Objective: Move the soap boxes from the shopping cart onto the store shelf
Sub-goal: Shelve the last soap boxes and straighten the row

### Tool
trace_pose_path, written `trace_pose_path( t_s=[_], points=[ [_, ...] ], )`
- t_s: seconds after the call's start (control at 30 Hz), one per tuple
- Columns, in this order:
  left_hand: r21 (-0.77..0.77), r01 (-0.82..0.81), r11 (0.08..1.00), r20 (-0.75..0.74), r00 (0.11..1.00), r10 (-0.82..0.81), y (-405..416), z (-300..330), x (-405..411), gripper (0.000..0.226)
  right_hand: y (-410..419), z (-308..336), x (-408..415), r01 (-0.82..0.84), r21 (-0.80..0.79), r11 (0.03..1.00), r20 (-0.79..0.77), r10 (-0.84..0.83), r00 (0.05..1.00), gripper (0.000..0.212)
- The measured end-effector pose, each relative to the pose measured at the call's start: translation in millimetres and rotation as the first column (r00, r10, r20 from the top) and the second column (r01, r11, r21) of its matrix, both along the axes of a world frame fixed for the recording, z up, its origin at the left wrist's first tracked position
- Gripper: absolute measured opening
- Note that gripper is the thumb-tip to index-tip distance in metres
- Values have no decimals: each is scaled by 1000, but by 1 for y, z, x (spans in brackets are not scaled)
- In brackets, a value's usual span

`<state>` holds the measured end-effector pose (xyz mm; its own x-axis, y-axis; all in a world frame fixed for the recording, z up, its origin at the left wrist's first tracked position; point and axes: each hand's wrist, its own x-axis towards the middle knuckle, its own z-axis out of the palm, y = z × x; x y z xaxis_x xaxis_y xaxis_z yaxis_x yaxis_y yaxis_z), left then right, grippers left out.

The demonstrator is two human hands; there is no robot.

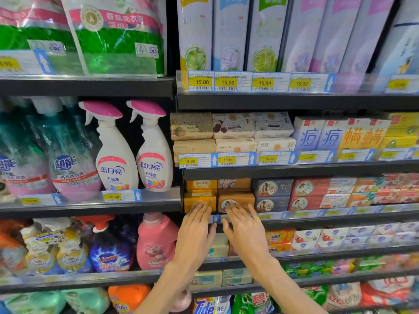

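Shelves fill the view; left hand [196,225] and right hand [244,225], fingers straight, press the yellow soap box [199,199] and brown soap box [235,199] just beyond their fingertips (cart unseen, remainder unknowable).

Under my left fingertips sits a yellow-orange soap box [199,201], front face out on the store shelf [294,219]. Touching its right side, under my right fingertips, a brown soap box [237,200] with a portrait.
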<state>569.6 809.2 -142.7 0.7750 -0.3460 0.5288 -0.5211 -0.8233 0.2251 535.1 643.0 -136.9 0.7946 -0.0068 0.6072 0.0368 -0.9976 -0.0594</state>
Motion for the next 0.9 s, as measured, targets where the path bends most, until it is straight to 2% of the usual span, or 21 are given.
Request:
trace_pose_path(
  t_s=[0.23,0.53,0.67,0.9],
  points=[
    [-14,-25,1000,11,1000,25,2,1,-2,48,-4,2,-2,17,29,999,-59,-15,998,40],
    [11,-196,981,-71,978,196,4,0,-8,52,-9,3,-5,18,61,998,-62,-14,998,35],
    [-11,-176,984,-128,977,173,2,-3,-6,57,-10,3,-4,14,61,998,-77,-9,997,35],
    [6,-159,987,-125,979,158,1,4,-8,56,-12,1,-4,4,58,998,-72,0,997,35]
  ],
)
